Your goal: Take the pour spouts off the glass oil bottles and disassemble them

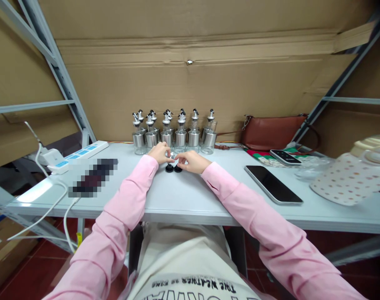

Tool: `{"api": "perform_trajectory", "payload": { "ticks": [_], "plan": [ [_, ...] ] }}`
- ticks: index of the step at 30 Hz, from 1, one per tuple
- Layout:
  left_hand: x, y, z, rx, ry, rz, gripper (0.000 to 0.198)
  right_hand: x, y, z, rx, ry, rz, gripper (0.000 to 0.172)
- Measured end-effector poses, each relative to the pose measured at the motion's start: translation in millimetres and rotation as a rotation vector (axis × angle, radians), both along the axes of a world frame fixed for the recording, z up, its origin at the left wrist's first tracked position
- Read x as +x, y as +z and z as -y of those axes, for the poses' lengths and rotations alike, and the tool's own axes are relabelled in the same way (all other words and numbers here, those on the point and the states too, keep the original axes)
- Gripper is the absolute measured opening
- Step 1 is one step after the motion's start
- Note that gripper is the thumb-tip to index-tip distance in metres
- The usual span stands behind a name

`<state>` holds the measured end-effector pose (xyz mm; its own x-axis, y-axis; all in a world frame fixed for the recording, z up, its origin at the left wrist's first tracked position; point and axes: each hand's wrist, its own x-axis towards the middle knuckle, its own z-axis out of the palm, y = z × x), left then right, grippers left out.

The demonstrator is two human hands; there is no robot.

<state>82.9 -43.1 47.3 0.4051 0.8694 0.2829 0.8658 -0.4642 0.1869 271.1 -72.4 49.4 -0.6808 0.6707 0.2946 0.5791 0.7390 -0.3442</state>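
Observation:
Two small pour spouts, a left one [169, 168] and a right one [178, 169], stand side by side on the table with black round bases down. My left hand [159, 153] pinches the silver top of the left spout between thumb and fingers. Closed in a pinch too, my right hand [193, 162] has its fingertips around the right spout, whose upper part they mostly hide. Just behind my hands are two rows of glass bottles with silver bands, such as this front one [180, 137]. Many carry pour spouts; the two front right bottles, one here [209, 139], seem to have bare necks.
On the right lie a phone [273, 184], a small black device [285, 157], a brown handbag [273, 132] and a dotted jug [349, 177]. A power strip [80, 156] with white cables and a blurred-out dark object [93, 178] are on the left. Cardboard [190, 87] backs the table.

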Motion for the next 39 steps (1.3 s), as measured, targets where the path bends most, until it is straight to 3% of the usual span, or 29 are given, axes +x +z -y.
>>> {"api": "perform_trajectory", "payload": {
  "ticks": [5, 10, 22, 30, 35, 39],
  "plan": [
    [-1.5, -2.1, -1.9, -0.034, 0.017, 0.015, 0.026, 0.0, 0.0, 0.2, -0.013, -0.002, -0.007, 0.03],
    [-1.7, -7.0, -5.8, -0.046, 0.011, 0.014, 0.05, 0.5, 0.4, 0.9, -0.002, -0.018, 0.021, 0.029],
    [-3.9, -14.1, -15.2, -0.039, -0.018, 0.02, 0.037, 1.3, -2.7, -4.7, 0.063, -0.021, -0.012, 0.024],
    [-4.3, -11.3, -10.0, 0.032, 0.111, 0.063, 0.051, 10.1, 9.1, -4.7, 0.239, -0.217, -0.09, 0.021],
    [-1.1, -6.0, -2.9, -0.02, 0.172, 0.046, 0.055, 13.2, 8.1, -8.2, 0.237, -0.251, -0.096, 0.022],
    [1.4, 1.6, 5.5, 0.021, 0.258, 0.013, 0.047, 13.4, 7.6, -8.5, 0.205, -0.273, -0.057, 0.022]
  ]
}}
